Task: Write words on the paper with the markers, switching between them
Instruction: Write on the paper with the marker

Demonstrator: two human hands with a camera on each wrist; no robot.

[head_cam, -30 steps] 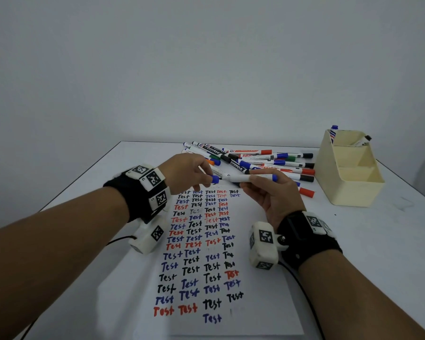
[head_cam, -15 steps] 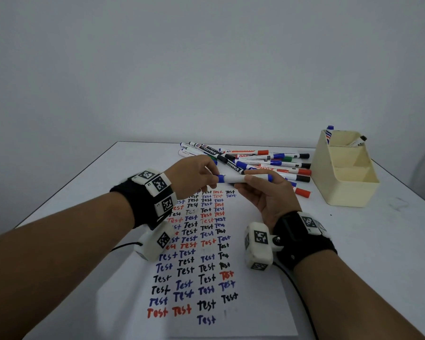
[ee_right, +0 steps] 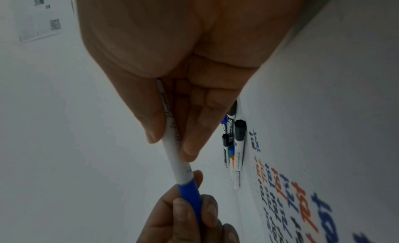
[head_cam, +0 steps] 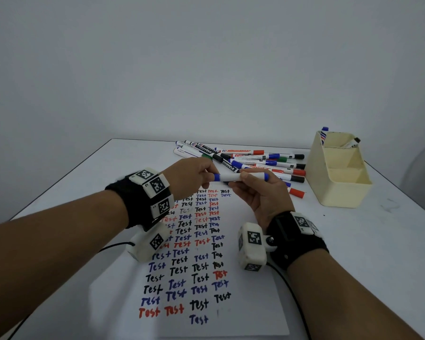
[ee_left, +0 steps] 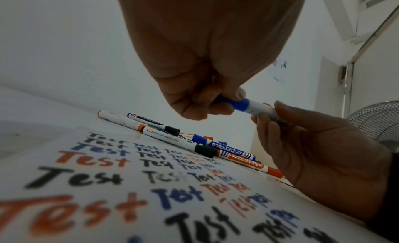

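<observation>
A blue marker (head_cam: 233, 177) with a white barrel is held level above the top of the paper (head_cam: 253, 303). My left hand (head_cam: 194, 176) pinches its blue cap (ee_left: 239, 104) at the left end. My right hand (head_cam: 258, 192) grips the barrel (ee_right: 172, 154) between thumb and fingers. The cap (ee_right: 190, 197) sits on the marker. The paper carries several columns of "Test" written in black, blue and red.
A pile of several capped markers (head_cam: 263, 161) lies behind the hands at the far side of the white table (head_cam: 378, 253). A cream desk organiser (head_cam: 339, 177) with two markers in its back slot stands at the right. Cables trail from both wrists.
Both hands have stayed on the blue marker and risen slightly with it above the paper. The view has tilted a little. The grip is unchanged.
</observation>
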